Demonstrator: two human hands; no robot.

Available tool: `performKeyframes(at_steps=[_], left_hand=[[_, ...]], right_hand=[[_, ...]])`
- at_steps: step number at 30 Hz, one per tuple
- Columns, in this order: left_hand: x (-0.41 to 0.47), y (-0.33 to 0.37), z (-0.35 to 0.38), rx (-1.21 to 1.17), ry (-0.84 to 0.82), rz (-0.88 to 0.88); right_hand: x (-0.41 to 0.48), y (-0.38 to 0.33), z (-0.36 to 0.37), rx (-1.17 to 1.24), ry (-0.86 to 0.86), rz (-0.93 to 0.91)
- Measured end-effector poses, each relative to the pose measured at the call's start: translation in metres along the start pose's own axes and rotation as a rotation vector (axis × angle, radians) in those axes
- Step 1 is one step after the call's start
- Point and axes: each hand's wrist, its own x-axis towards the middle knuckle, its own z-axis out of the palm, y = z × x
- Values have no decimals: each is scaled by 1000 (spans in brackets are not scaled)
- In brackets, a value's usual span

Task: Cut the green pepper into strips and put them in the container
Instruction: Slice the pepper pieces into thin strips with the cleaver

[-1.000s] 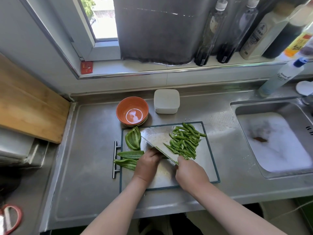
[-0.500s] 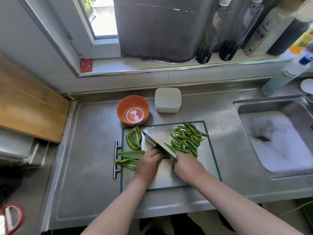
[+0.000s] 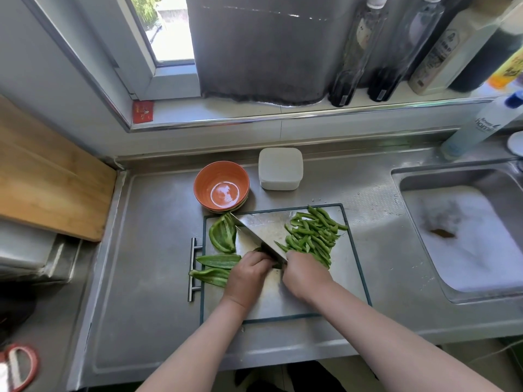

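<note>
Just beyond the right hand [image 3: 304, 274], pepper strips [image 3: 312, 237]

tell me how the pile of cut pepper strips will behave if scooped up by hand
The pepper strips are thin and loose, so a handful would likely shed a few. They look curved yet firm, probably bending little. Their glossy skin suggests they may slip.

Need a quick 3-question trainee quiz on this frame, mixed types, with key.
1. True or false: the cut strips lie right of the knife on the cutting board.
2. The white container stands: A in the sink; B on the counter beside the orange bowl; C on the windowsill.
3. Which hand grips the knife?
Key: 1 true. 2 B. 3 the right hand; the left hand steadies the pepper piece.
</note>
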Motion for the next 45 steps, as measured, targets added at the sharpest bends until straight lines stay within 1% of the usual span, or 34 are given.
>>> performKeyframes(at_steps=[3,6,10,12,14,16,19,21,26,30,34,39,45], left_hand=[[0,1,-2,-6,-1,-5],[0,2,-2,-25,-6,-11],[0,4,-3,-20,-33,-27],[1,6,-5,33,-63,32],[3,7,-10,146,-85,155],[4,9,-17,230,-73,195],[1,9,-24,245,-52,123],[0,8,-25,230,-74,96],[3,2,-26,136,-100,32],[5,-3,-29,112,-139,51],[2,-6,-26,120,-125,49],[3,-7,-23,80,-46,67],[5,-10,-23,56,-75,48]], right_hand=[[-8,14,2,-1,8,9],[-15,32,-2,57,17,28],[-11,33,-8,36,32,24],[-7,26,-10,5,48,18],[-4,21,-12,19,52,25],[-5,18,-14,30,51,23],[-12,18,-14,-10,67,-10],[-19,16,-13,-36,84,-37],[-41,5,-3,-143,101,-98],[-50,1,2,-162,112,-103],[-51,5,4,-172,118,-92],[-52,12,5,-187,133,-83],[-50,11,3,-170,118,-78]])
